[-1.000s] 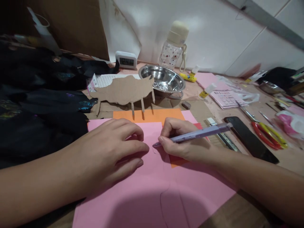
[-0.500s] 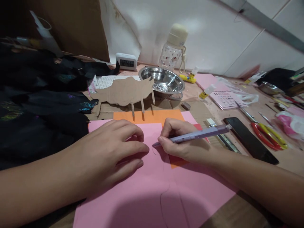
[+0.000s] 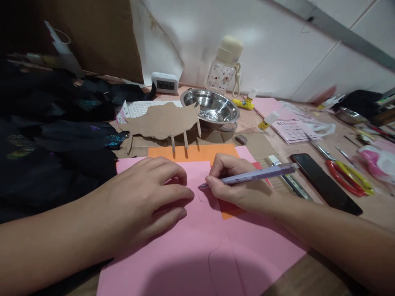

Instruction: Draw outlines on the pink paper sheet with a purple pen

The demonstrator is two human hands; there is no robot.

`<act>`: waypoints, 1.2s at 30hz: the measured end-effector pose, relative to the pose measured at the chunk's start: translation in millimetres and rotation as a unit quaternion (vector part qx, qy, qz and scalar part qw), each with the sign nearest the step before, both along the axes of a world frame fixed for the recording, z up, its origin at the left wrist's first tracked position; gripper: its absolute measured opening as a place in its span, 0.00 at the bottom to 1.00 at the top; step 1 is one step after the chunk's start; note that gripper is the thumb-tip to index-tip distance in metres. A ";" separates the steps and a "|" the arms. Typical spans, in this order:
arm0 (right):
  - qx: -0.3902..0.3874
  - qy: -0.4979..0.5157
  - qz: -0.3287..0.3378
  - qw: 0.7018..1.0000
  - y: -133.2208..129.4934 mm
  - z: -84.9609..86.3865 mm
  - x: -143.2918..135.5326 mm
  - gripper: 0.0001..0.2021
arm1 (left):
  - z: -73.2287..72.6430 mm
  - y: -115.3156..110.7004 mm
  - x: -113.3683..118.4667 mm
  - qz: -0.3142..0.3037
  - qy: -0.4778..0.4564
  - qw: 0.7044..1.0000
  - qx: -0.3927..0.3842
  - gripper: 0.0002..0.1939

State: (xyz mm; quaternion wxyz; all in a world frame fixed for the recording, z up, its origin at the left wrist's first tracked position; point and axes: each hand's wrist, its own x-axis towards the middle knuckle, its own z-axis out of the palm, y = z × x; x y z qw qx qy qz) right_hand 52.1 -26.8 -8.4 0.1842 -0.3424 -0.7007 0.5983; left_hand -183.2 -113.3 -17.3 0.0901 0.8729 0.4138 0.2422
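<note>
My right hand (image 3: 234,181) is closed round a light purple mechanical pencil (image 3: 256,174), its tip touching pink paper (image 3: 148,263). A thin curved line runs down from the tip, and a longer drawn curve lies lower on the sheet. My left hand (image 3: 157,193) rests on the same paper with fingers spread and slightly bent, its fingertips close to the pencil tip. Orange paper (image 3: 194,151) and a bit of red paper show around and beneath the pink sheets. Beyond them stands a cut cardboard shape (image 3: 163,121) with thin legs.
A steel bowl (image 3: 228,112), a bottle (image 3: 222,70) and a small clock (image 3: 165,83) stand at the back. To the right lie a phone (image 3: 324,183), red-yellow scissors (image 3: 348,176), glue sticks (image 3: 268,121) and an eraser (image 3: 241,139). Dark cloth (image 3: 55,172) covers the left side.
The view has tilted very slightly, so the background sits a little lower. Both hands and the pencil stay almost in place; the tip has shifted barely, if at all.
</note>
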 end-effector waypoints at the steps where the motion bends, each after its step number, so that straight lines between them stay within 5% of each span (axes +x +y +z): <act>1: 0.008 -0.004 -0.005 1.000 0.1 0.2 -0.4 0.14 | 0.2 0.2 0.1 0.000 0.000 1.000 0.001 0.13; 11: -0.022 0.005 -0.021 1.000 -0.5 -3.4 0.6 0.14 | 0.4 -0.5 0.7 -0.004 -0.003 1.000 0.004 0.13; 30: 0.047 -0.004 -0.055 0.997 -0.1 -3.7 -2.0 0.14 | 1.4 -1.9 1.6 0.000 -0.002 1.000 0.000 0.13; 36: 0.012 -0.003 -0.017 1.000 0.2 -2.6 -1.0 0.13 | 1.6 -0.8 1.5 0.001 0.001 1.000 -0.001 0.13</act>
